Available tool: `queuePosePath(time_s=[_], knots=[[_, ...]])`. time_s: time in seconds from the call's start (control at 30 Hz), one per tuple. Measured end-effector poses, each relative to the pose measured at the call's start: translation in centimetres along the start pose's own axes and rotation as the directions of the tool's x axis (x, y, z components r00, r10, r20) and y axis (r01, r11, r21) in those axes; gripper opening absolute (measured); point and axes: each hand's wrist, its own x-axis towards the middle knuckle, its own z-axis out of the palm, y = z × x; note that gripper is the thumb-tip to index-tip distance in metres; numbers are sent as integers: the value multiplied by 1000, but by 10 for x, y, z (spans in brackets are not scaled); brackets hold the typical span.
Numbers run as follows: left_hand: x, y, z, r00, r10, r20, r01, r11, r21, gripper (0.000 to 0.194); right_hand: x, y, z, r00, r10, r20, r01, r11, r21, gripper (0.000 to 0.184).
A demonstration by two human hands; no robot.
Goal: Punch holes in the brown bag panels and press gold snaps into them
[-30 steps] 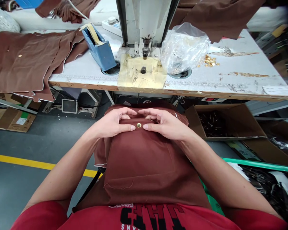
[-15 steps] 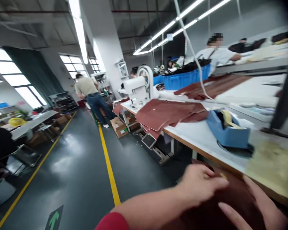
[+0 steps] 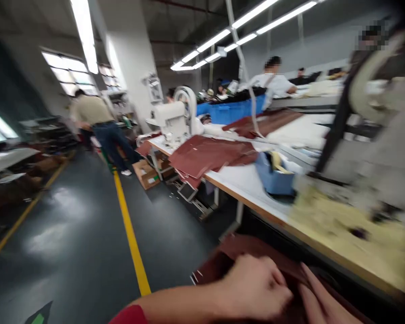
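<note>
In the head view, a limp brown fabric piece is held low beside the table edge, its left end hanging over the floor. My left hand is closed on it with the fingers curled in. Close by on the right, my right hand grips the same piece, its fingers partly cut off by the bottom of the picture. Folds and both hands hide much of the fabric. Nearest on the tabletop are a blue tape dispenser and a yellowish covering.
More brown pieces lie on the table by a white sewing machine. A cardboard box stands on the floor. Co-workers are at the left aisle and behind blue bins. Another machine rises at right.
The view has swung right and the table has shifted left in the picture. My left hand has curled over the brown fabric piece, and the right fingers have drawn closer together.
</note>
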Motion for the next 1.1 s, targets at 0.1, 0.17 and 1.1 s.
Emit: queuePosePath(time_s=[0.1, 0.17, 1.1], knots=[[1, 17, -23, 962, 265, -71, -182, 810, 558, 27, 5, 21, -47, 957, -81, 279, 97, 994, -42, 41], [25, 23, -35, 909, 418, 9, -326, 694, 642, 33, 16, 24, -62, 903, -134, 408, 150, 989, -8, 41], [192, 79, 49, 922, 384, 50, -303, 635, 710, 28, 171, 78, -75, 914, 263, 308, -299, 951, 74, 24]])
